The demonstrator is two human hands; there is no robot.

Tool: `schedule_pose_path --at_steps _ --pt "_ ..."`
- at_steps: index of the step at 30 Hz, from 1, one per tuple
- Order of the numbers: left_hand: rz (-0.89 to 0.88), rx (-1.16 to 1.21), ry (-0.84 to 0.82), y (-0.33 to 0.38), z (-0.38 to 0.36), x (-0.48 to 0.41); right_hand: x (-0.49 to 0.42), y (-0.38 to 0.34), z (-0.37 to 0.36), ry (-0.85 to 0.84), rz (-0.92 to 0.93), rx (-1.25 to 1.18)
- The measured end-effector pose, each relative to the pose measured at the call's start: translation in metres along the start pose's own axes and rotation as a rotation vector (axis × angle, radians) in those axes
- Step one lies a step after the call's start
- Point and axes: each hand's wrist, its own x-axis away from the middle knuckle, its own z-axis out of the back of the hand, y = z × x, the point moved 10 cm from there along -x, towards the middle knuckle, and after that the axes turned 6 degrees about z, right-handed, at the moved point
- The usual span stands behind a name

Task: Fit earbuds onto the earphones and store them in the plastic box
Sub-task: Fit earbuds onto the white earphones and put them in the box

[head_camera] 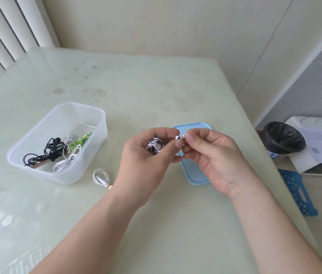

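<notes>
My left hand (pixel 146 161) cups a coiled black-and-white earphone (pixel 155 147) in its palm and pinches one earpiece (pixel 178 137) between thumb and forefinger. My right hand (pixel 213 157) meets it from the right, its thumb and forefinger pinched on a small white earbud (pixel 185 135) at the tip of that earpiece. Both hands hover above the table, over the blue lid (pixel 194 171). The clear plastic box (pixel 37 165) stands at the left and holds black, white and green coiled earphones (pixel 57 153). A silver coiled earphone (pixel 101 177) lies on the table beside the box.
The pale green table (pixel 156 91) ends at its right edge near a black-lined bin (pixel 283 138), a white box with papers (pixel 320 149) and a blue stool (pixel 298 192) on the floor. A wall and blinds (pixel 4 32) stand behind.
</notes>
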Motion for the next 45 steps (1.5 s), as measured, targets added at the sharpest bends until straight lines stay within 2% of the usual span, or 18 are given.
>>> schedule_pose_path --at_steps 28,33,40,45 --pt "-0.024 -0.074 0.054 0.005 0.001 0.004 0.004 0.001 -0.011 -0.096 0.038 -0.058" --pt "-0.025 -0.095 0.064 0.004 0.002 0.004 0.007 0.001 -0.007 -0.075 0.049 0.042" --pt "-0.017 -0.083 0.040 0.001 0.000 0.002 0.005 0.000 -0.005 -0.051 0.074 -0.008" --pt "-0.030 -0.065 0.035 0.001 0.000 0.002 0.003 0.000 0.001 -0.018 0.104 0.059"
